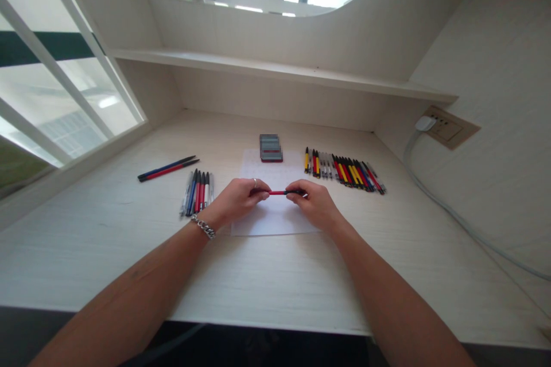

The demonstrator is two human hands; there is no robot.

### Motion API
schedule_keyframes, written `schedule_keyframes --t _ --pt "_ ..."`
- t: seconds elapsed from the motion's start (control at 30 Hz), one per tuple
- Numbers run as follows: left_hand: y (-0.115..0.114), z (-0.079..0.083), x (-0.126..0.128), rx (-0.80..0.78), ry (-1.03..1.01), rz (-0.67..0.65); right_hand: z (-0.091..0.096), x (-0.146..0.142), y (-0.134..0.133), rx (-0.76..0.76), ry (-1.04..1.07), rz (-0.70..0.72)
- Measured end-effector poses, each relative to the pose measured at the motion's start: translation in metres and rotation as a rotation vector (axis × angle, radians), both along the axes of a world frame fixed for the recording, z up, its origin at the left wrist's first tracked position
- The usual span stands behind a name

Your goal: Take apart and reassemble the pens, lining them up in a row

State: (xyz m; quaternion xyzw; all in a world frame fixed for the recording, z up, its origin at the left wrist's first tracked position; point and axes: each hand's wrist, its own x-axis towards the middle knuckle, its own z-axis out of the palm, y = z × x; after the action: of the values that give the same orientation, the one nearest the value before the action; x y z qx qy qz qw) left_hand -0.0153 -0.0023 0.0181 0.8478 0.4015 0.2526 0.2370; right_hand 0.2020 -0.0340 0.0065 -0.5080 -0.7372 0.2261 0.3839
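Note:
A red pen with a black end lies level between my hands, above a white sheet of paper. My left hand pinches its left end, and my right hand pinches the dark right end. Only the red middle and part of the black section show; the fingers cover the rest. Close beside my left wrist sits a group of several pens in clear, blue, red and white. To the right of the paper is a longer row of pens in red, yellow, black, blue and clear.
Two pens, one blue and one red, lie apart at the left. A small dark box-like object with a blurred top rests at the paper's back edge. Behind runs a shelf; a cable hangs from the wall socket.

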Motion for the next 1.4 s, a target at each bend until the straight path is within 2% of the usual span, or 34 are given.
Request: schedule_keyframes --t 0.13,0.37,0.53,0.6,0.7,0.77,0.87,1.0,1.13,1.27,1.4 --pt "0.000 -0.002 0.000 0.012 -0.031 0.013 0.000 0.000 -0.002 -0.077 -0.023 0.006" --pt "-0.003 -0.003 0.002 0.075 -0.074 0.083 0.003 -0.003 -0.003 -0.085 -0.156 -0.009" --pt "-0.006 0.000 0.004 0.154 -0.052 0.083 0.000 0.000 0.000 -0.106 -0.248 -0.008" --pt "-0.007 -0.001 0.006 0.155 -0.054 0.076 0.002 0.000 -0.001 -0.075 -0.327 -0.052" --pt "-0.008 -0.004 0.009 0.111 -0.091 0.067 0.007 -0.006 -0.006 0.075 -0.432 -0.090" --pt "-0.010 -0.005 0.012 0.056 -0.163 0.059 0.010 -0.014 -0.011 0.162 -0.465 -0.051" --pt "-0.015 -0.003 0.015 -0.012 -0.258 0.022 0.011 -0.027 -0.019 0.158 -0.460 0.006" --pt "-0.018 0.005 0.016 0.032 -0.312 0.057 0.012 -0.027 -0.020 0.065 -0.269 0.020" --pt "-0.011 0.007 0.010 0.074 -0.320 0.138 0.018 -0.008 -0.010 -0.076 0.202 -0.044" --pt "-0.002 0.001 0.002 0.048 -0.236 0.140 0.031 0.008 -0.004 -0.324 0.712 -0.024" --pt "0.001 -0.002 -0.001 0.028 -0.171 0.134 0.040 0.016 -0.005 -0.412 0.977 -0.032"
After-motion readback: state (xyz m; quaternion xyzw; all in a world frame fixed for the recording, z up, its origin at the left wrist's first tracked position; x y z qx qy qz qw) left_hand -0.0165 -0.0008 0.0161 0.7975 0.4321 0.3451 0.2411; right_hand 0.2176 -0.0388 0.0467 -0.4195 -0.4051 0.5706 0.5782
